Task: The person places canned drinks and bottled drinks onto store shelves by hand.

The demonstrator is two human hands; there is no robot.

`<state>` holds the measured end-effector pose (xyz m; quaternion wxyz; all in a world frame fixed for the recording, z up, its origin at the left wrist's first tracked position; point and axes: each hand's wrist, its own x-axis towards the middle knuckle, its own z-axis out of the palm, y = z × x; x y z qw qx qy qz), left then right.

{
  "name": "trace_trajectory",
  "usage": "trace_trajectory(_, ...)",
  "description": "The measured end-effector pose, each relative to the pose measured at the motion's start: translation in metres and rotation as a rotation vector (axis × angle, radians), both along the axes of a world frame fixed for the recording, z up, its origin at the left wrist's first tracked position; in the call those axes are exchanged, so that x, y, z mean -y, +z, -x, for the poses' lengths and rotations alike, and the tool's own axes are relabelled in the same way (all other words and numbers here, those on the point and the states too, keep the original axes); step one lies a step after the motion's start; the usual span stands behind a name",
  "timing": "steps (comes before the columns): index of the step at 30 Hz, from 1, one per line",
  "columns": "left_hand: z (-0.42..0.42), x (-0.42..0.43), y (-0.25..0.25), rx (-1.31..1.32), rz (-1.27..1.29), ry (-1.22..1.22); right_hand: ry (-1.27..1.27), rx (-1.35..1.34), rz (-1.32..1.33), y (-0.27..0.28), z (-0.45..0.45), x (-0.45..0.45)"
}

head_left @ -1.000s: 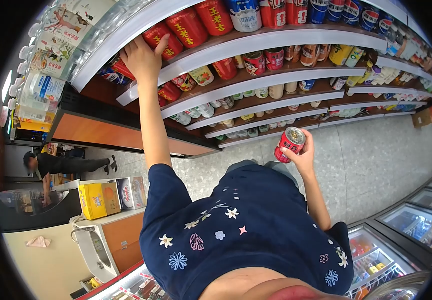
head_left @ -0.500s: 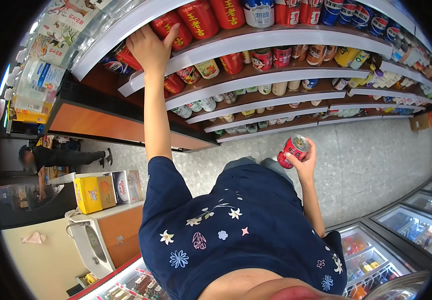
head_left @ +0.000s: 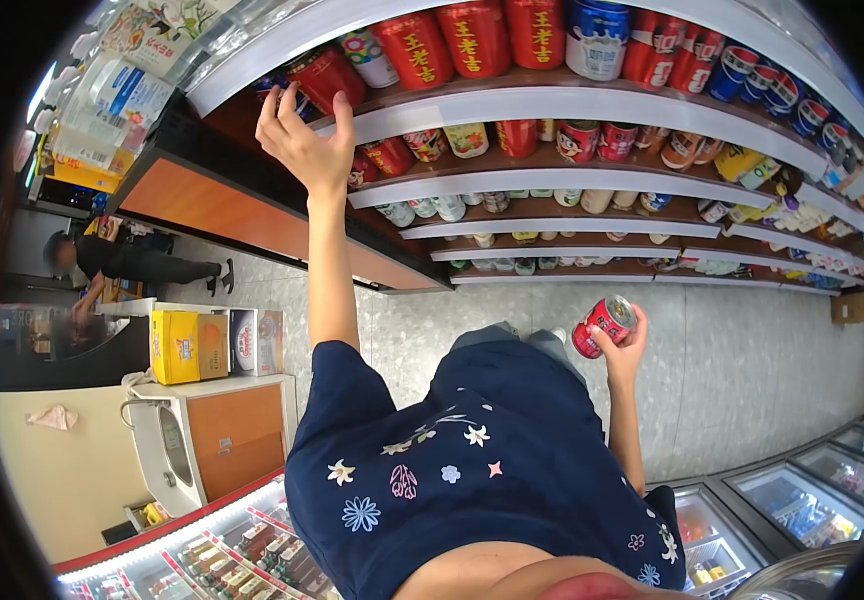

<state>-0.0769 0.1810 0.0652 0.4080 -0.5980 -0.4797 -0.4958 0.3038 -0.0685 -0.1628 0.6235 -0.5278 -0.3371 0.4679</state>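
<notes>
My left hand point(head_left: 307, 145) is raised at the left end of the top visible shelf. Its fingers are spread, with nothing visible between them. Just beyond the fingers stands a red can point(head_left: 324, 82), and a blue can partly hidden by the fingers is beside it. A white can with coloured dots point(head_left: 368, 58) stands to the right, followed by several red cans with yellow characters point(head_left: 479, 40). Low in front of my body, my right hand point(head_left: 626, 345) is wrapped round a red drink can point(head_left: 604, 326), tilted with its metal top showing.
Shelves of drinks point(head_left: 592, 180) run across in front of me. Large water bottles point(head_left: 122, 100) stand at upper left. At left are a sink point(head_left: 164, 455), cardboard boxes point(head_left: 174, 345) and a person in dark clothes point(head_left: 132, 260). Chest freezers point(head_left: 802, 500) line the lower right.
My left hand has drawn back from the cans and lowered, its fingers spreading. The view has shifted, so the shelves sit lower and further right. The right hand keeps the red can.
</notes>
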Motion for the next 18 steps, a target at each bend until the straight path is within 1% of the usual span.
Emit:
trace_trajectory(4, -0.004, -0.005, 0.028, -0.190, -0.017, -0.002, 0.055, -0.017, 0.041, 0.000, 0.004, -0.004)
trace_trajectory(5, -0.007, -0.010, 0.033, -0.202, -0.037, 0.001, 0.069, -0.024, 0.049, 0.000, 0.005, -0.005)
trace_trajectory(8, -0.011, -0.026, 0.040, -0.280, 0.131, 0.071, 0.093, -0.020, 0.055, 0.004, 0.010, -0.008)
trace_trajectory(11, -0.017, -0.031, 0.040, -0.250, 0.303, 0.162, 0.089, 0.002, 0.021, 0.004, 0.014, -0.010)
trace_trajectory(14, -0.014, -0.050, 0.034, -0.270, 0.207, 0.184, 0.068, 0.031, 0.005, 0.002, 0.012, -0.011)
trace_trajectory(18, -0.005, -0.063, 0.032, -0.262, 0.064, 0.029, 0.035, 0.030, 0.005, 0.003, 0.007, -0.011)
